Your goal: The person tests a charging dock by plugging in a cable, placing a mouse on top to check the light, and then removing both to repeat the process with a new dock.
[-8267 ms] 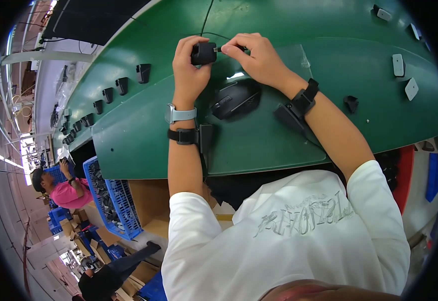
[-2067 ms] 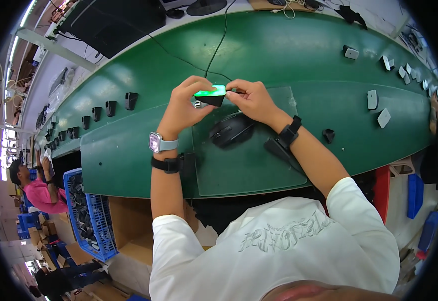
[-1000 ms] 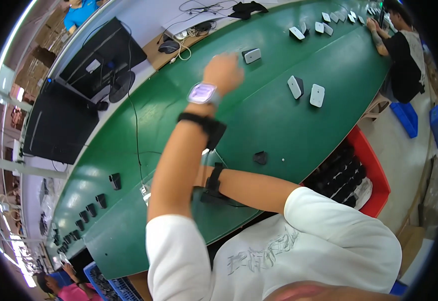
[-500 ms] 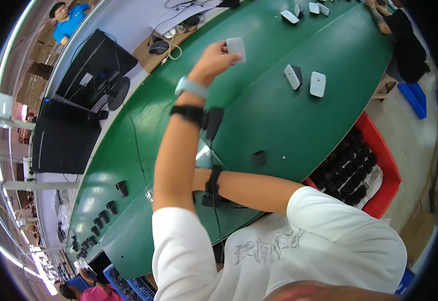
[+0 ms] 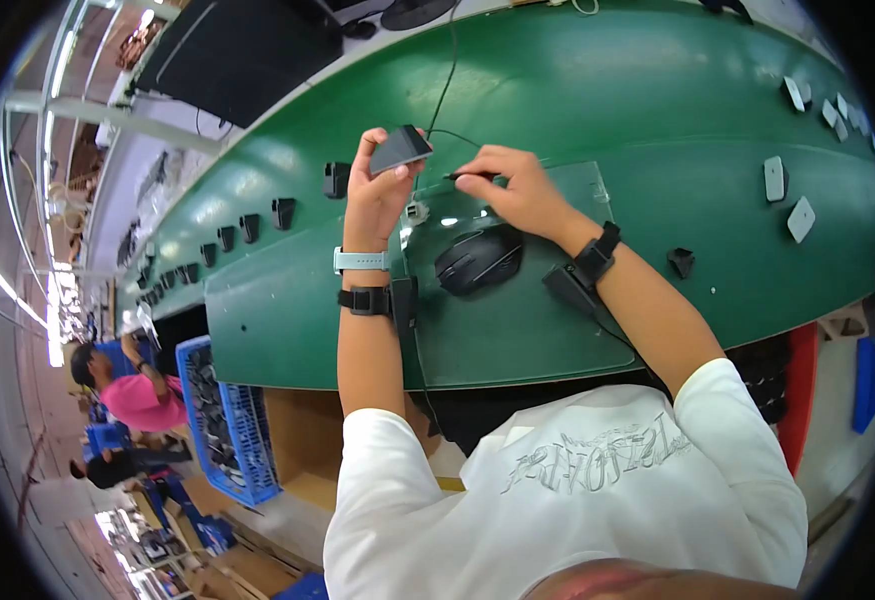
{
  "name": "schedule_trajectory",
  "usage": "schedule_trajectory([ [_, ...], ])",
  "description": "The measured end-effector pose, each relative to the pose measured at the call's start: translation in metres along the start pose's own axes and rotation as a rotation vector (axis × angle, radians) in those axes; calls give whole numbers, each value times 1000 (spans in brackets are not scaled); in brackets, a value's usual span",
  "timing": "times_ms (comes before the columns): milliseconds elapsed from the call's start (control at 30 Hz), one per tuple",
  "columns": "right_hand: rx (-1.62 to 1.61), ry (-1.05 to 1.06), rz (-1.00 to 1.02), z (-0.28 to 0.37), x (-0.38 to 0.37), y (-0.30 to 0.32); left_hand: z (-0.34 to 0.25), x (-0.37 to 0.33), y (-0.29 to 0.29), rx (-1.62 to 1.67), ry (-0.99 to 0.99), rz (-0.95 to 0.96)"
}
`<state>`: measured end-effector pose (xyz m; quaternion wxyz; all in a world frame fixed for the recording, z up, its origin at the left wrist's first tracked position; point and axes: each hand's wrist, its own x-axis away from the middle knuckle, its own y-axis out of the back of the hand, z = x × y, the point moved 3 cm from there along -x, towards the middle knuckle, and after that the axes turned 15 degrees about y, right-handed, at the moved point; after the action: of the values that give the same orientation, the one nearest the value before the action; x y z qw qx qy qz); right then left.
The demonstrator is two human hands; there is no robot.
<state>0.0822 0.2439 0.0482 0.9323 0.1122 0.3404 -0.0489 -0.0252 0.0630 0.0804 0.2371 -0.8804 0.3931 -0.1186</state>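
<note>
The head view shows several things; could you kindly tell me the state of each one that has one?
Left hand: closed on the dark device.
Dark device: held tilted, apart from the cable plug.
Right hand: pinching the cable plug.
Cable plug: not in the device.
Black mouse: resting on the clear sheet.
Blue basket: filled with dark pieces.

green worktable (image 5: pixel 597 95) | white strip lights (image 5: pixel 7 285) | pale grey floor (image 5: pixel 827 415)
</note>
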Motion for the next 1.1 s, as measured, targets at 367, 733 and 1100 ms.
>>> schedule_trajectory([
  [367,-62,-96,45,-8,1,-7,28,22,11,-361,20,-153],
  [733,3,-156,66,-14,4,0,33,18,6,-541,-16,-145],
  [1100,274,12,145,-15,8,0,34,17,2,-845,-197,-144],
])
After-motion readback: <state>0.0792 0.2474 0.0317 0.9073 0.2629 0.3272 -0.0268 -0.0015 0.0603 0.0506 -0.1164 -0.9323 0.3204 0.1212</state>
